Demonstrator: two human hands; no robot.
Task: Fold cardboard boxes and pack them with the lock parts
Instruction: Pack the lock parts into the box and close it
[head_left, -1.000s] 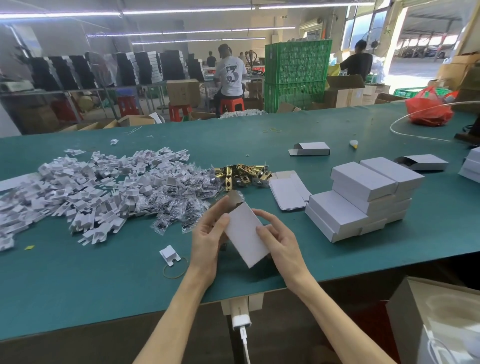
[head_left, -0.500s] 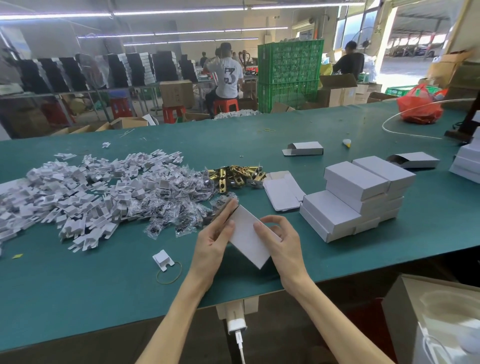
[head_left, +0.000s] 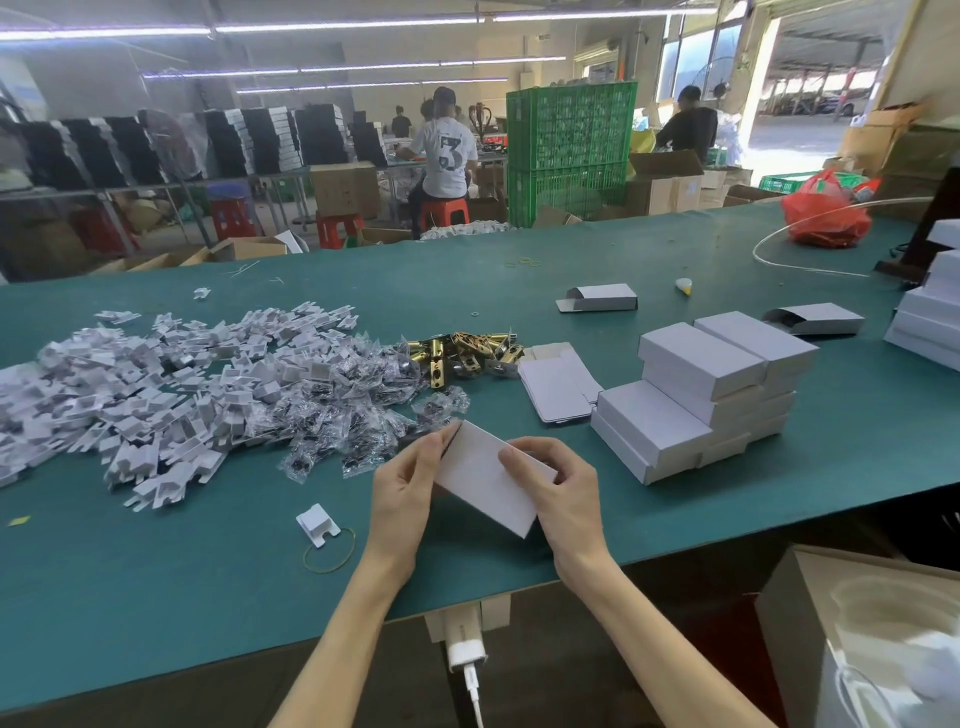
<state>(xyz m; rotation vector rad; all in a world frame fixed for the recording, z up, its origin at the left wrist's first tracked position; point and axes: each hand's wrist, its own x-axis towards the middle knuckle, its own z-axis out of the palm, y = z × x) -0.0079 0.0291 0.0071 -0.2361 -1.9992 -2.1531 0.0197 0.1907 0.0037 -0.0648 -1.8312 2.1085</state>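
I hold a small white cardboard box (head_left: 480, 475) tilted above the near part of the green table (head_left: 208, 582). My left hand (head_left: 408, 493) grips its left end, fingers along the upper edge. My right hand (head_left: 561, 493) holds the right end, thumb on the top face and fingers curled behind. Brass lock parts (head_left: 462, 351) lie in a small heap behind the box. Flat white box blanks (head_left: 558, 382) lie beside them. Closed white boxes (head_left: 701, 395) are stacked to the right.
A big heap of white card inserts and clear screw bags (head_left: 208, 384) covers the left. One loose insert (head_left: 317, 524) and a rubber band (head_left: 330, 551) lie near my left arm. Two open boxes (head_left: 597, 298) (head_left: 815, 318) lie farther back. A brown carton (head_left: 857, 644) stands below right.
The box has turned flatter and its far flap end now looks closed. Both hands shifted slightly along it, the right thumb moving onto the top face.
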